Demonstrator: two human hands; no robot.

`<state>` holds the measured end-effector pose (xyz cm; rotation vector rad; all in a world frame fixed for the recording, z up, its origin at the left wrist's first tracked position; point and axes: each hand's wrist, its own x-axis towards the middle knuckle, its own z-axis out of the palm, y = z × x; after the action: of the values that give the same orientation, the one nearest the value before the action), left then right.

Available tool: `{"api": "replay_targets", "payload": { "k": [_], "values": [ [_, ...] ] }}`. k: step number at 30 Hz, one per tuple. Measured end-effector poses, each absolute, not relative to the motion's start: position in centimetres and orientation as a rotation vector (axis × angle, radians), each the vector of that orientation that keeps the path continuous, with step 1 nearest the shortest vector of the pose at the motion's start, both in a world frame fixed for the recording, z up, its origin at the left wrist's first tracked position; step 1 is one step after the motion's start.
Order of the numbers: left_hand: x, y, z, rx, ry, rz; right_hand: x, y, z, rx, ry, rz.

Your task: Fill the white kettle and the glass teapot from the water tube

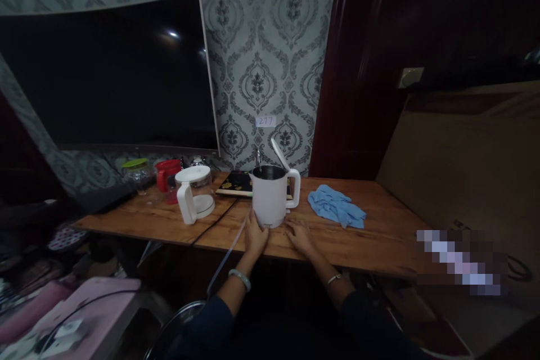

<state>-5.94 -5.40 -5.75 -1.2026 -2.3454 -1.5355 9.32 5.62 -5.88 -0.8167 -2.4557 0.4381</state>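
White, smooth-sided kettle (269,198), lid up, stands on brown wood-grain counter (371,247); left hand (255,236) half-curled against its base, right hand (299,236) loosely spread, apparently empty, just beside; best steadied low, level

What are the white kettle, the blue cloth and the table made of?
Kettle: the outside is probably plastic, smooth and plain white; the inside is dark grey, perhaps metal, but it's too dim to be sure.
Cloth: soft, dull fabric, because it lies crumpled in folds.
Table: brown with streaky grain, so wood, or maybe a wood-look covering.
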Motion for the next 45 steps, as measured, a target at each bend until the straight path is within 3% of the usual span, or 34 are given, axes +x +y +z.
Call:
{"api": "replay_targets", "payload": {
  "k": [45],
  "values": [
    [-5.36,-5.58,-5.55,-1.185,-2.313,-1.557,9.26,6.35,-6.55,-0.838,-2.499,0.435]
  ]
}}
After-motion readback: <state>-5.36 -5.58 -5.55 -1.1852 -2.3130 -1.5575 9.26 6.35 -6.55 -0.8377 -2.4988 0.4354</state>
